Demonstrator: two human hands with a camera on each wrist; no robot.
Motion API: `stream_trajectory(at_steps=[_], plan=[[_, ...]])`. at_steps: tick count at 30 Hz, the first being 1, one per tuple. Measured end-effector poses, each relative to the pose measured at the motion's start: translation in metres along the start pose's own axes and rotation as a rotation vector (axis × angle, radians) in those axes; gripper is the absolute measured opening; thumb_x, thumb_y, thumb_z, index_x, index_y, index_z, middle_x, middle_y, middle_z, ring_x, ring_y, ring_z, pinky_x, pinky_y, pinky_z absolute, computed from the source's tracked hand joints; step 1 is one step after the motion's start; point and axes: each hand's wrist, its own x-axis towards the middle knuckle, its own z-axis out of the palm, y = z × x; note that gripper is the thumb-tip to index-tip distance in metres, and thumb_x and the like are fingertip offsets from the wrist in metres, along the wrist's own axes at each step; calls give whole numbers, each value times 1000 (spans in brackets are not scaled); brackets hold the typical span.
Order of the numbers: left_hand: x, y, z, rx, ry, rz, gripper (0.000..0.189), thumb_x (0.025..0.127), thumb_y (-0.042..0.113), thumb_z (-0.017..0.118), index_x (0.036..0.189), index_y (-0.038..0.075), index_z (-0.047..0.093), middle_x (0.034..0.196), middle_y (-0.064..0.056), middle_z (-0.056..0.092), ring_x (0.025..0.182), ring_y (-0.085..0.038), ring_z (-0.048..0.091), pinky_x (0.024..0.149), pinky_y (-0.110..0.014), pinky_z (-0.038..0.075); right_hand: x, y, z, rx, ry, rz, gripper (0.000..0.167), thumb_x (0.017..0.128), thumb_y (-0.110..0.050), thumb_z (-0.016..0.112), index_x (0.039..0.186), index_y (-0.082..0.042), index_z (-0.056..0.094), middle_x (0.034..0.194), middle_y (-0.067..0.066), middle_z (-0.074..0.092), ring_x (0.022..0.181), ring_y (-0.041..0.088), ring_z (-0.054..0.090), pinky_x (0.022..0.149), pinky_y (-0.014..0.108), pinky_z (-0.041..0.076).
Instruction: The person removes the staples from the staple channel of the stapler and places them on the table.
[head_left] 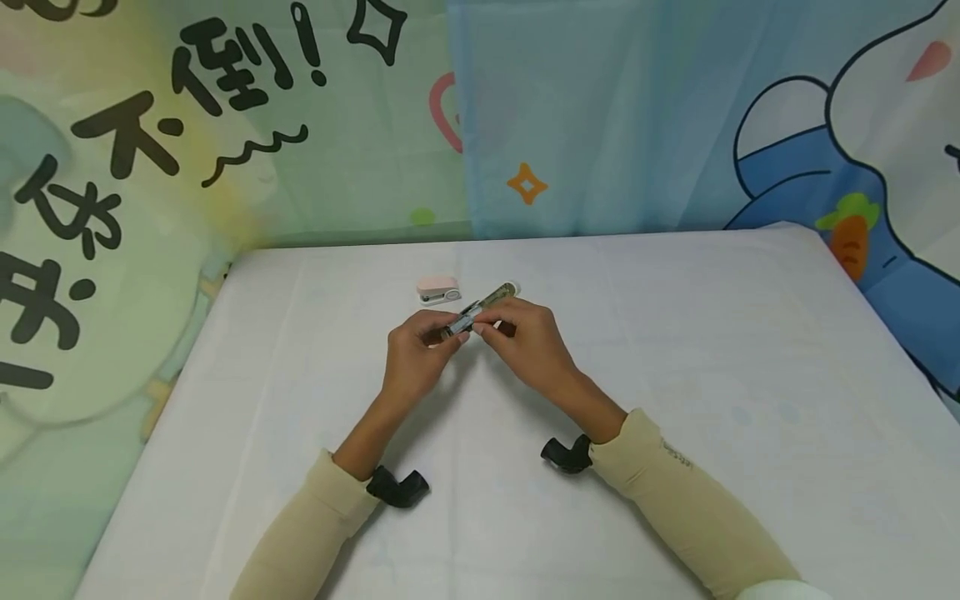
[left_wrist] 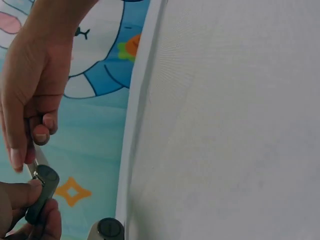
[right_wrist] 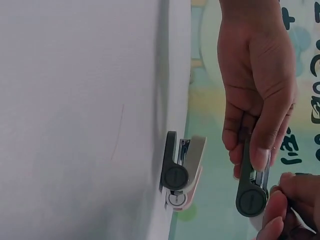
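Note:
My left hand [head_left: 416,354] grips the front end of a dark green stapler [right_wrist: 245,172], raised above the table. The stapler slants away to the right, its round hinge end farthest from me. My right hand [head_left: 525,342] reaches in from the other side, thumb and fingers pinching at the stapler's middle. Bright metal shows along the stapler's body. In the left wrist view the right fingertips [left_wrist: 37,142] meet a pale strip at the dark green stapler [left_wrist: 44,192]. Part of it is hidden behind the fingers.
A pink and white stapler [head_left: 438,289] stands on the white table [head_left: 712,375] just beyond my left hand. Overlapping it in the right wrist view is a dark green and cream stapler [right_wrist: 175,170]. A printed curtain [head_left: 600,125] hangs behind the table's far edge.

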Motion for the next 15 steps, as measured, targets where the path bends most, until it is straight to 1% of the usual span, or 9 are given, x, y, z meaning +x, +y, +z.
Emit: stream_trajectory(at_steps=[3, 5, 7, 9, 11, 15], plan=[[-1, 18, 0, 0, 26, 29, 20, 81, -9, 74, 100, -13, 69, 98, -22, 67, 79, -32, 66, 73, -41, 55, 0, -1, 2, -8, -3, 29, 10, 87, -2, 73, 96, -2, 76, 86, 3, 67, 66, 12, 54, 59, 27, 46], [-1, 26, 1, -6, 34, 55, 20, 80, -14, 72, 99, -17, 67, 98, -27, 65, 78, -36, 65, 71, -44, 55, 0, -1, 3, -13, 1, 28, 11, 87, -2, 73, 97, -1, 76, 85, 3, 67, 66, 12, 55, 59, 27, 46], [-1, 17, 5, -18, 42, 88, 21, 80, -14, 72, 100, -18, 66, 99, -28, 65, 78, -37, 65, 70, -44, 55, -1, -1, 4, -18, 7, 31, 12, 87, -2, 73, 98, -1, 76, 85, 4, 67, 66, 13, 56, 59, 27, 47], [-2, 7, 8, -26, 44, 99, 22, 80, -13, 72, 101, -17, 67, 100, -26, 65, 78, -35, 66, 69, -44, 55, -2, -1, 6, -30, 12, 35, 13, 87, -2, 72, 99, 0, 76, 86, 5, 68, 66, 13, 57, 59, 27, 47], [-2, -2, 11, -22, 52, 97, 22, 81, -10, 73, 102, -14, 68, 101, -23, 66, 78, -32, 66, 70, -42, 56, -2, -1, 7, -47, 16, 41, 13, 87, -2, 72, 100, 1, 76, 87, 6, 68, 68, 13, 58, 60, 27, 48], [-4, -7, 11, -18, 60, 78, 23, 81, -6, 75, 103, -10, 70, 102, -17, 67, 79, -26, 66, 71, -36, 56, -1, -4, 8, -78, 11, 60, 14, 87, -2, 72, 100, 1, 76, 87, 7, 69, 70, 14, 60, 61, 28, 49]])
